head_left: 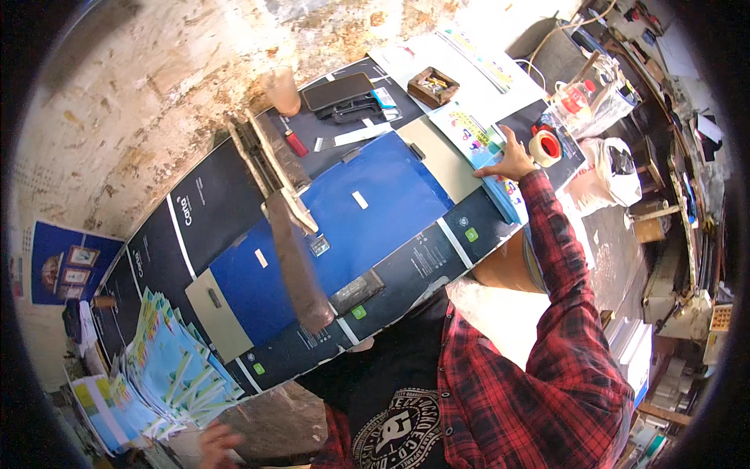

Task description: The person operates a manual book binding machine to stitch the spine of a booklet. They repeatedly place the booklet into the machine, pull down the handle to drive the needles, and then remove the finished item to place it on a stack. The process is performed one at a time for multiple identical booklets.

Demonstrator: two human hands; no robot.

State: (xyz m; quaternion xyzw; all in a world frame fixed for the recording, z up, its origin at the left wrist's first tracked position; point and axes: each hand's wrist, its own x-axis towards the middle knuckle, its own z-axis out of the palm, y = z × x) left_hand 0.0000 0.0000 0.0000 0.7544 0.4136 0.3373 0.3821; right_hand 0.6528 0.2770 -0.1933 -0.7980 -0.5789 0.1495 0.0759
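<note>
My right hand (512,160) lies on a stack of colourful printed sheets (469,134) at the table's right side, thumb and fingers spread apart. Bluish edges of the stack (505,202) show below the hand. Down at the lower left, my left hand (219,444) is smeared by motion, below a fanned pile of light blue and green printed sheets (176,367). A large blue panel (383,195) with pale end strips lies in the middle of the table. Above it stands a wooden frame (273,168) with a long brown bar (295,266), blurred at its near end.
A roll of tape (544,148) sits right of my right hand. Farther back are a small wooden box (433,87), a dark phone (338,92), a red lighter (296,143) and a cup (282,91). A plastic bottle (575,102) and bags stand at the right; a stained wall borders the far side.
</note>
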